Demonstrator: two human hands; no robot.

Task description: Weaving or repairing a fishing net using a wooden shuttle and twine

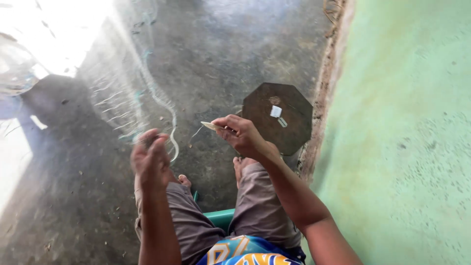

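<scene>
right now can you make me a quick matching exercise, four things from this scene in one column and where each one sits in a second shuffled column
Things:
1. pale netting needle
2. fine mesh net
3. dark octagonal board
4. green seat

Places:
A. flat on the concrete floor beside the green wall
B. between the person's knees
C. pinched in the right hand
D. stretched up from the left hand toward the bright doorway

Right pairs: 1-C, 2-D, 3-A, 4-B
</scene>
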